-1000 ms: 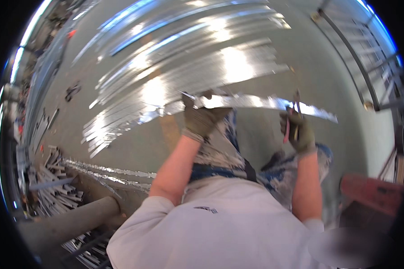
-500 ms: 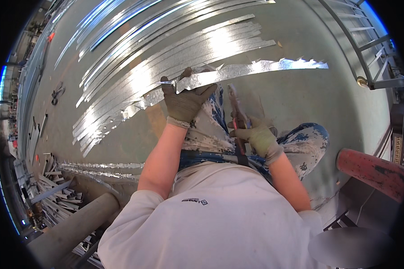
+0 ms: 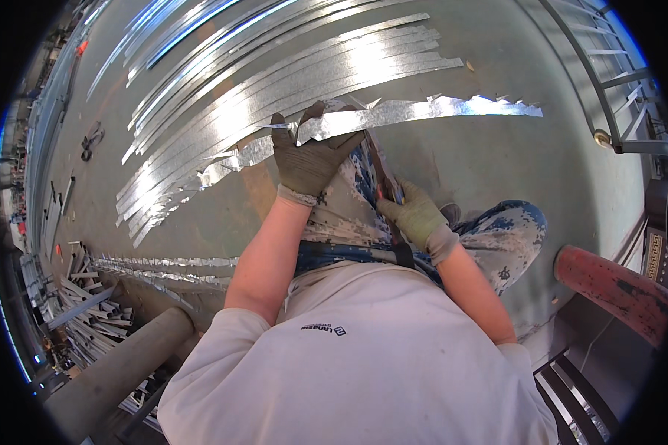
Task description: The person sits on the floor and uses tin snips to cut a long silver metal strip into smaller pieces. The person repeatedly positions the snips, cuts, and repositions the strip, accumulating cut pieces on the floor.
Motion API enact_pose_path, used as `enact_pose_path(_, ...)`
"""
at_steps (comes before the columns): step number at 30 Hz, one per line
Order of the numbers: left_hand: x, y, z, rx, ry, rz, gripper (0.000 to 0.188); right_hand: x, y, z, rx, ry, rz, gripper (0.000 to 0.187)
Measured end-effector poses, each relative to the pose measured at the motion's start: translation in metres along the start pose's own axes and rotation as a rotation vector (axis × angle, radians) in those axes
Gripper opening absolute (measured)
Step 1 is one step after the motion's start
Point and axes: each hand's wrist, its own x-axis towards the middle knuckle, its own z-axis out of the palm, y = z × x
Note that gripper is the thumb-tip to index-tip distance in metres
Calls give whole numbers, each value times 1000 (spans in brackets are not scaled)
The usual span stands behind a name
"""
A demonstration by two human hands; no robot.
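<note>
Gloved in olive-grey, my left hand (image 3: pixel 308 167) is closed on a long, shiny sheet-metal strip (image 3: pixel 430 111) with jagged, notched edges. The strip runs crosswise in front of my knees, its right end extending past them. My right hand (image 3: pixel 416 215), also gloved, grips long-handled tin snips (image 3: pixel 382 174) with a reddish handle. Their blades point forward and reach the near edge of the strip, just right of my left fingers. Whether the blades are apart or closed around the metal cannot be made out.
Several flat metal strips (image 3: pixel 274 96) lie side by side on the floor ahead. Another pair of cutters (image 3: pixel 91 141) rests at the left. Metal offcuts (image 3: pixel 89 304) are heaped beside a grey pipe (image 3: pixel 126 360). At right are a red cylinder (image 3: pixel 608 289) and a metal frame (image 3: pixel 605 81).
My right hand has moved left and slightly forward. The snips' blades have gone from apart from the strip to its near edge. My left hand keeps its hold and has shifted slightly.
</note>
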Motion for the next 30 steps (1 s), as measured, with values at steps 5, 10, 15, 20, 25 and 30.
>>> enact_pose_path(5, 0, 2, -4, 0, -20, -8, 83, 2, -11, 3, -59, 22, 8, 49)
enact_pose_path(10, 1, 0, -2, -12, -3, -2, 80, 4, -9, 4, -71, 30, 45, 54)
enact_pose_path(15, 0, 0, -1, 9, 31, 9, 79, 6, 3, 9, -177, 140, -107, 54)
enact_pose_path(20, -2, -2, 3, 14, 76, 38, 78, -1, -27, 1, -46, 6, 86, 53)
enact_pose_path(25, -1, -3, 2, 76, 50, 46, 79, 2, -23, 1, 172, -37, 134, 42)
enact_pose_path(30, -1, -1, 3, 106, 46, 53, 81, 1, -35, -7, 224, -122, 209, 38)
